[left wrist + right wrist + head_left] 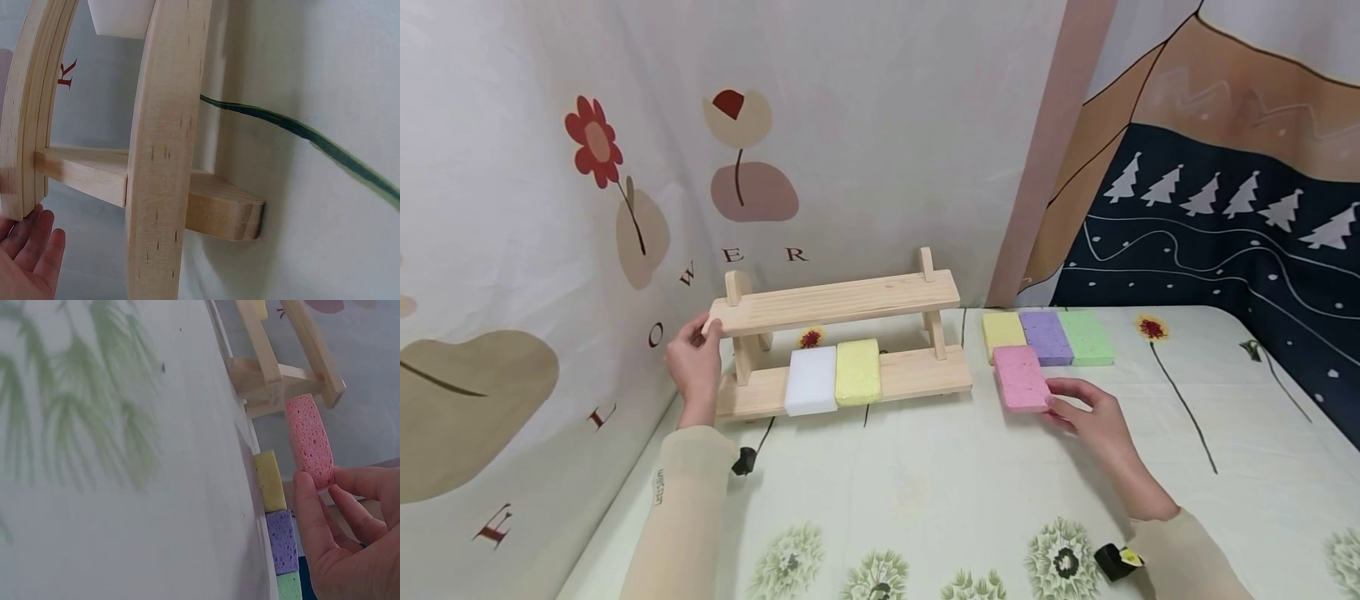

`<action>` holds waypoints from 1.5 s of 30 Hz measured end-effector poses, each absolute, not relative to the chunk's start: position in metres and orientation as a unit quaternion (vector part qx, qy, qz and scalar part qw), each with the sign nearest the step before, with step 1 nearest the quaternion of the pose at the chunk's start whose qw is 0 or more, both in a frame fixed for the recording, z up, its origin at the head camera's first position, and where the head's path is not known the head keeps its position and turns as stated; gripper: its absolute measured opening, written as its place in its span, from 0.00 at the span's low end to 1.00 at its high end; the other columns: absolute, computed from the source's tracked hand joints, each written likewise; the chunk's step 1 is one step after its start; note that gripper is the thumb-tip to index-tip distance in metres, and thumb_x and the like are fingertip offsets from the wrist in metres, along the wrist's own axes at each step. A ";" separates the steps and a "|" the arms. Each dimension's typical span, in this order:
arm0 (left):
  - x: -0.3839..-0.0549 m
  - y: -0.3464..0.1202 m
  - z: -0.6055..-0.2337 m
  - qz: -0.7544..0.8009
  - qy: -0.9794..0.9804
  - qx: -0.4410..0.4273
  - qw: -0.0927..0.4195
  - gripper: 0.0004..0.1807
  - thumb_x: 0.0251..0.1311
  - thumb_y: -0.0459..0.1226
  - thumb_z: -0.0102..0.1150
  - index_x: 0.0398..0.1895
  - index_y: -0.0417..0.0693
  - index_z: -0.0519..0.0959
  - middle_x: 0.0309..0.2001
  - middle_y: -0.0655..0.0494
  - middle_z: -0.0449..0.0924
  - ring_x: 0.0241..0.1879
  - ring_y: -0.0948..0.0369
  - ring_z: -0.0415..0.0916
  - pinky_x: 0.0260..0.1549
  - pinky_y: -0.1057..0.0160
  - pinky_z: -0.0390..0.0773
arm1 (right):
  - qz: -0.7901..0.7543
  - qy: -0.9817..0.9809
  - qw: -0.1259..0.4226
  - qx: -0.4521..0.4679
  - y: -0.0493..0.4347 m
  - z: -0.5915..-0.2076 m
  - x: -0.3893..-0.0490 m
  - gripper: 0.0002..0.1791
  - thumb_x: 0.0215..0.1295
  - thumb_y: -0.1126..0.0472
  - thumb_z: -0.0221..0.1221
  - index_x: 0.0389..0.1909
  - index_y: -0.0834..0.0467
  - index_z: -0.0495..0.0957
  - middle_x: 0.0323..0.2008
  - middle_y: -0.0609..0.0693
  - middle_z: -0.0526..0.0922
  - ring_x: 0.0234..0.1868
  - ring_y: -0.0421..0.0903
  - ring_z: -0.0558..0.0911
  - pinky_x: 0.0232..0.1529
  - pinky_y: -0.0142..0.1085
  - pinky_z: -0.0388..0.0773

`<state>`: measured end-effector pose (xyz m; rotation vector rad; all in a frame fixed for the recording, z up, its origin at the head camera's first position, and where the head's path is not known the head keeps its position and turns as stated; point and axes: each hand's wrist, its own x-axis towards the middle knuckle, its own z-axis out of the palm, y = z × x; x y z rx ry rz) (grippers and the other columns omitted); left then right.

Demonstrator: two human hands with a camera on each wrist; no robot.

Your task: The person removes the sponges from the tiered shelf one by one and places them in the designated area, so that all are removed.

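Observation:
A two-tier wooden shelf stands near the back of the table. My left hand grips the left end of its upper board, thumb on top; in the left wrist view the fingers show at that board's end. On the lower board a white sponge and a yellow sponge sit side by side. Between thumb and fingers, my right hand pinches one end of a pink sponge. The right wrist view shows this pink sponge held up, clear of the other sponges.
Right of the shelf, another yellow sponge, a purple sponge and a green sponge lie in a row. Patterned cloth hangs behind and at the left. A flower-printed cloth covers the table.

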<state>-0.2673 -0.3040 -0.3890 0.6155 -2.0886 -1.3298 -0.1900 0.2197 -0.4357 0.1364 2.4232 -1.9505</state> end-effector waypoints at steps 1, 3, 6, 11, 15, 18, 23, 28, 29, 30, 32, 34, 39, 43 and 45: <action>-0.267 -0.304 -0.389 -0.498 -0.783 0.232 0.291 0.25 0.69 0.51 0.55 0.63 0.49 0.78 0.62 0.49 0.80 0.61 0.55 0.79 0.62 0.56 0.77 | -0.628 0.776 0.015 0.044 0.221 -0.436 -0.190 0.26 0.71 0.65 0.58 0.65 0.72 0.68 0.50 0.50 0.79 0.36 0.27 0.83 0.44 0.26 0.84; -0.267 -0.305 -0.390 -0.496 -0.784 0.233 0.291 0.25 0.69 0.51 0.55 0.63 0.49 0.78 0.62 0.49 0.80 0.60 0.55 0.79 0.61 0.56 0.78 | -0.628 0.776 0.017 0.045 0.223 -0.436 -0.189 0.26 0.71 0.65 0.57 0.65 0.73 0.68 0.49 0.48 0.79 0.36 0.27 0.83 0.44 0.26 0.84; -0.267 -0.305 -0.390 -0.495 -0.784 0.234 0.292 0.25 0.69 0.51 0.55 0.63 0.49 0.78 0.61 0.49 0.81 0.60 0.55 0.79 0.61 0.56 0.78 | -0.625 0.779 0.022 0.047 0.226 -0.438 -0.189 0.26 0.72 0.65 0.57 0.66 0.73 0.67 0.52 0.54 0.78 0.36 0.27 0.83 0.44 0.26 0.84; -0.266 -0.305 -0.390 -0.493 -0.785 0.234 0.294 0.25 0.69 0.51 0.55 0.63 0.48 0.79 0.61 0.49 0.81 0.59 0.55 0.79 0.61 0.56 0.78 | -0.615 0.786 0.031 0.047 0.227 -0.442 -0.190 0.26 0.72 0.64 0.56 0.66 0.72 0.67 0.60 0.68 0.72 0.37 0.26 0.82 0.44 0.25 0.84; -0.266 -0.305 -0.390 -0.492 -0.785 0.236 0.294 0.25 0.69 0.51 0.55 0.63 0.49 0.79 0.61 0.49 0.81 0.59 0.55 0.79 0.61 0.56 0.78 | -0.614 0.788 0.038 0.045 0.227 -0.443 -0.190 0.25 0.73 0.65 0.55 0.66 0.72 0.67 0.62 0.70 0.71 0.36 0.26 0.82 0.44 0.25 0.84; -0.265 -0.305 -0.390 -0.492 -0.784 0.238 0.293 0.25 0.69 0.51 0.55 0.63 0.49 0.79 0.61 0.49 0.81 0.59 0.55 0.79 0.61 0.56 0.78 | -0.613 0.788 0.040 0.043 0.226 -0.444 -0.191 0.25 0.73 0.65 0.55 0.66 0.73 0.67 0.60 0.70 0.71 0.36 0.27 0.82 0.43 0.26 0.84; -0.266 -0.305 -0.389 -0.492 -0.784 0.239 0.292 0.25 0.69 0.51 0.56 0.63 0.49 0.79 0.61 0.49 0.81 0.60 0.55 0.79 0.61 0.55 0.78 | -0.605 0.794 0.043 0.042 0.226 -0.445 -0.193 0.25 0.72 0.65 0.55 0.65 0.73 0.67 0.58 0.69 0.72 0.35 0.28 0.82 0.42 0.26 0.84; -0.265 -0.304 -0.388 -0.494 -0.784 0.237 0.292 0.25 0.69 0.51 0.56 0.63 0.49 0.79 0.61 0.49 0.81 0.60 0.55 0.79 0.61 0.56 0.78 | -0.593 0.802 0.050 0.048 0.225 -0.445 -0.195 0.25 0.73 0.64 0.54 0.66 0.72 0.68 0.58 0.68 0.72 0.34 0.28 0.81 0.41 0.25 0.84; -0.265 -0.304 -0.388 -0.494 -0.784 0.236 0.292 0.25 0.69 0.51 0.56 0.63 0.49 0.79 0.61 0.49 0.81 0.60 0.55 0.79 0.61 0.56 0.78 | -0.590 0.804 0.051 0.048 0.225 -0.445 -0.195 0.25 0.73 0.64 0.54 0.66 0.72 0.67 0.58 0.68 0.72 0.34 0.27 0.81 0.41 0.25 0.84; -0.265 -0.304 -0.388 -0.494 -0.784 0.235 0.292 0.25 0.69 0.51 0.56 0.63 0.49 0.79 0.61 0.49 0.81 0.60 0.55 0.79 0.61 0.56 0.78 | -0.587 0.806 0.052 0.049 0.225 -0.445 -0.196 0.25 0.73 0.64 0.54 0.66 0.72 0.68 0.58 0.68 0.73 0.34 0.27 0.81 0.41 0.25 0.84; -0.266 -0.304 -0.388 -0.492 -0.785 0.234 0.294 0.25 0.69 0.51 0.56 0.63 0.49 0.79 0.61 0.49 0.81 0.60 0.55 0.79 0.61 0.56 0.78 | -0.585 0.808 0.055 0.051 0.224 -0.445 -0.197 0.25 0.73 0.64 0.54 0.66 0.72 0.67 0.58 0.68 0.73 0.34 0.27 0.81 0.41 0.25 0.84; -0.266 -0.304 -0.388 -0.489 -0.786 0.235 0.295 0.24 0.69 0.50 0.56 0.63 0.49 0.79 0.61 0.49 0.81 0.60 0.55 0.79 0.61 0.56 0.78 | -0.587 0.805 0.060 0.054 0.224 -0.445 -0.197 0.25 0.73 0.64 0.54 0.66 0.72 0.67 0.57 0.66 0.73 0.34 0.27 0.81 0.41 0.25 0.84; -0.267 -0.304 -0.388 -0.492 -0.786 0.236 0.291 0.24 0.69 0.50 0.56 0.63 0.49 0.78 0.62 0.49 0.80 0.61 0.56 0.79 0.61 0.57 0.78 | -0.598 0.796 0.073 0.056 0.225 -0.445 -0.198 0.26 0.73 0.65 0.54 0.67 0.73 0.65 0.52 0.59 0.76 0.34 0.28 0.82 0.42 0.25 0.84; -0.267 -0.304 -0.388 -0.497 -0.784 0.235 0.288 0.25 0.69 0.51 0.55 0.64 0.49 0.78 0.62 0.49 0.80 0.61 0.56 0.79 0.61 0.57 0.78 | -0.604 0.791 0.081 0.054 0.226 -0.444 -0.198 0.26 0.73 0.66 0.54 0.67 0.73 0.64 0.52 0.60 0.76 0.34 0.28 0.82 0.42 0.26 0.84; -0.267 -0.304 -0.387 -0.499 -0.784 0.236 0.286 0.25 0.69 0.51 0.55 0.64 0.50 0.78 0.63 0.50 0.80 0.61 0.57 0.78 0.62 0.57 0.77 | -0.605 0.790 0.084 0.052 0.226 -0.443 -0.197 0.27 0.73 0.66 0.54 0.68 0.74 0.64 0.54 0.63 0.75 0.34 0.28 0.82 0.42 0.26 0.85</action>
